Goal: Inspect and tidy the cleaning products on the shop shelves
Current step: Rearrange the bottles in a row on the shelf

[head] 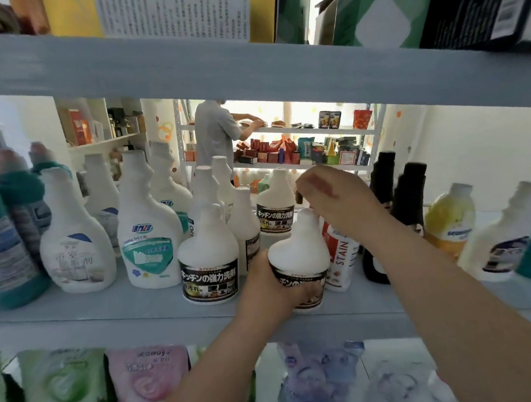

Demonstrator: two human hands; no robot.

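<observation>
The left hand (275, 285) grips a white bottle (298, 254) with a black label low on its body. Its fingers (307, 293) curl across the front of the label and its palm lies against the bottle's left side. The bottle stands at the front edge of the pale shelf (109, 309), its base touching the board below those fingers. The right hand (331, 196) hangs over the bottle's capless neck with its fingers (306, 182) bent downward. Blur hides whether they pinch the neck or only hover at it, so its hold cannot be told. Just left of the left fingers stands a twin bottle (208, 257) with the same black label, close to the held one but apart from it. Beyond the right fingers, further back on the shelf, is a third bottle of the same kind (275, 206). Just right of the left fingertips, behind the held bottle, stands a white and red stain remover bottle (339, 258). Further right of the right wrist are two black bottles (410, 198), then a yellow bottle (448, 217). Below both forearms, on the lower shelf, lie soft pouches (148, 382). Far beyond the fingers, seen through the shelving, a person (215, 132) reaches into another rack.
</observation>
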